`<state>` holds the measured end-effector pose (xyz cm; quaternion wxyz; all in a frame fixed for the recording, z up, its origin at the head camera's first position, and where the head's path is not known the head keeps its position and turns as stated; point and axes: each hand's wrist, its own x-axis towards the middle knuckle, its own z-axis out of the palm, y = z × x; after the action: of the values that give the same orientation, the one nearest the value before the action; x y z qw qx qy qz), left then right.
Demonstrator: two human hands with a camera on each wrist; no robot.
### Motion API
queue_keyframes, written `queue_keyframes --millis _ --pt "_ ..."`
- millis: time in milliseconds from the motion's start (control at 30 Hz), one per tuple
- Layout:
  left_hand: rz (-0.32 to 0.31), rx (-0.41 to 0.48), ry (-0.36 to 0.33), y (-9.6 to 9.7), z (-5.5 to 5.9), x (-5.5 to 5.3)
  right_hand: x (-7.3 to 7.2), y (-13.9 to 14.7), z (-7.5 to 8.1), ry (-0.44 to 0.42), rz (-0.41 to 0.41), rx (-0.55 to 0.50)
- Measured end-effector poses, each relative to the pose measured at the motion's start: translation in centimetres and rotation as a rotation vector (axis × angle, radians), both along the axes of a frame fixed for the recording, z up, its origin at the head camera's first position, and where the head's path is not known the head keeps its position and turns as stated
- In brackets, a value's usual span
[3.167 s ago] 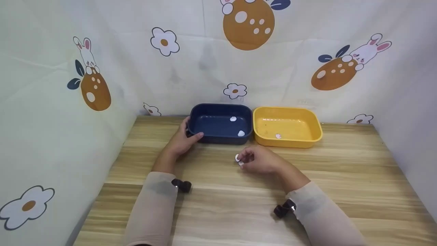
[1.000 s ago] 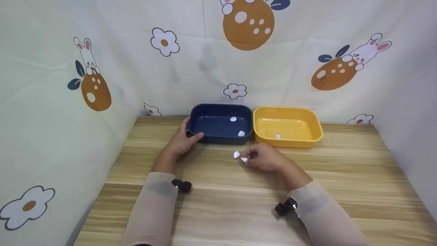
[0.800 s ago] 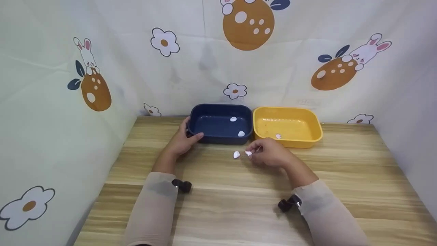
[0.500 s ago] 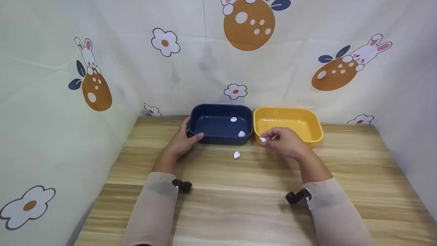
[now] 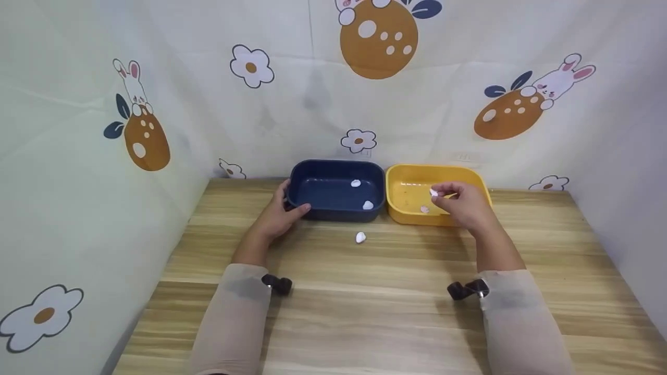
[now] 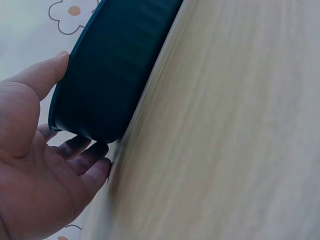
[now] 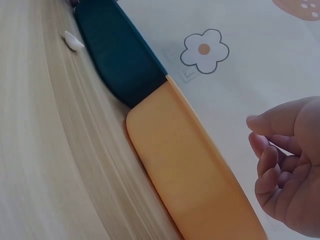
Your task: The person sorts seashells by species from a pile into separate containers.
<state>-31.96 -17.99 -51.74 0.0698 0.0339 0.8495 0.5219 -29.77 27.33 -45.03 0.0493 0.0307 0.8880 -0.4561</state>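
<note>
My left hand point(image 5: 273, 216) grips the left end of a dark blue plastic bin point(image 5: 333, 214). In the left wrist view its thumb point(image 6: 50, 72) presses the bin's rim and the other fingers curl against the end wall. Over the yellow bin point(image 5: 417, 217), my right hand point(image 5: 466, 205) pinches a small white shell-like piece point(image 5: 433, 192) between thumb and fingertips. That piece does not show in the right wrist view. One pinkish-white piece point(image 5: 424, 209) lies inside the yellow bin. Two white pieces point(image 5: 368, 205) lie in the blue one.
A single white shell-like piece point(image 5: 360, 237) lies on the wooden table point(image 5: 365, 312) in front of the bins; the right wrist view shows its curved shape. The bins stand side by side against a patterned cloth wall point(image 5: 292, 114).
My right hand has separated one white piece from another, left one on the table, and carried the other right and up over the yellow bin. The left hand stays put.
</note>
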Motion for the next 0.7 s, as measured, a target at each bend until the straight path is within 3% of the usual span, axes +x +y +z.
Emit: queue_keyframes --millis 367,700 --pt "0.000 -0.009 0.014 0.1 0.0 0.0 0.1 -0.6 -0.1 0.017 -0.061 -0.033" --pt "0.009 0.010 -0.004 0.0 0.1 0.1 0.1 -3.2 -0.6 0.021 0.055 -0.041"
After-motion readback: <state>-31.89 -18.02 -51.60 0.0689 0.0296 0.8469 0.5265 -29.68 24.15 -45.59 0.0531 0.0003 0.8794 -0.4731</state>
